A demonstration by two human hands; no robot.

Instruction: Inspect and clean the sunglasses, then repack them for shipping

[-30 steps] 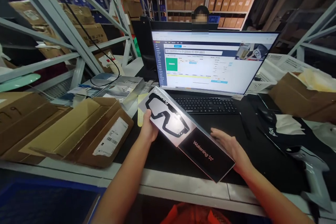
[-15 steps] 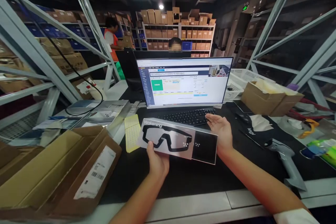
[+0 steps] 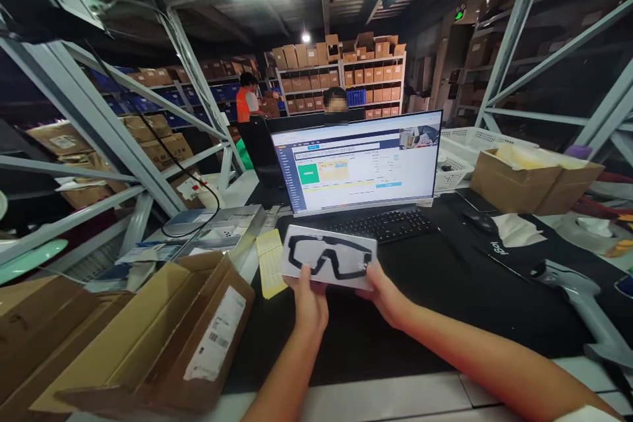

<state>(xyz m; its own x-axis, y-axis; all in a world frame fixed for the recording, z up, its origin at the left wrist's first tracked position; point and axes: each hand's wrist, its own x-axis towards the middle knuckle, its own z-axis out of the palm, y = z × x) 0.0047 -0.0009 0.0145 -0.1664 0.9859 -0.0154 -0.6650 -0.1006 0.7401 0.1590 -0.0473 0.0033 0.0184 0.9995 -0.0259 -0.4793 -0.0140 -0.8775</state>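
A white box (image 3: 316, 252) printed with a black goggle-style glasses outline is held up above the black desk mat, in front of the keyboard (image 3: 395, 224). My left hand (image 3: 310, 303) grips its lower left part, thumb on the printed front and fingers hidden beneath. At the right end, my right hand (image 3: 388, 293) is closed on the box's lower corner. No black inner section shows at that end. Behind the box, to the left, lies a yellow sheet of labels (image 3: 270, 264).
An open cardboard box (image 3: 163, 336) stands at the left. A monitor (image 3: 361, 171) is behind the keyboard. To the right are a mouse (image 3: 479, 223), crumpled tissue (image 3: 519, 231), a barcode scanner (image 3: 573, 293) and a carton (image 3: 519, 181). A person in an orange vest (image 3: 244, 105) stands far back.
The black section sticking out at the box's right end has gone inside, leaving the box shorter. My right hand has moved left and down from beside that end and closed on it.
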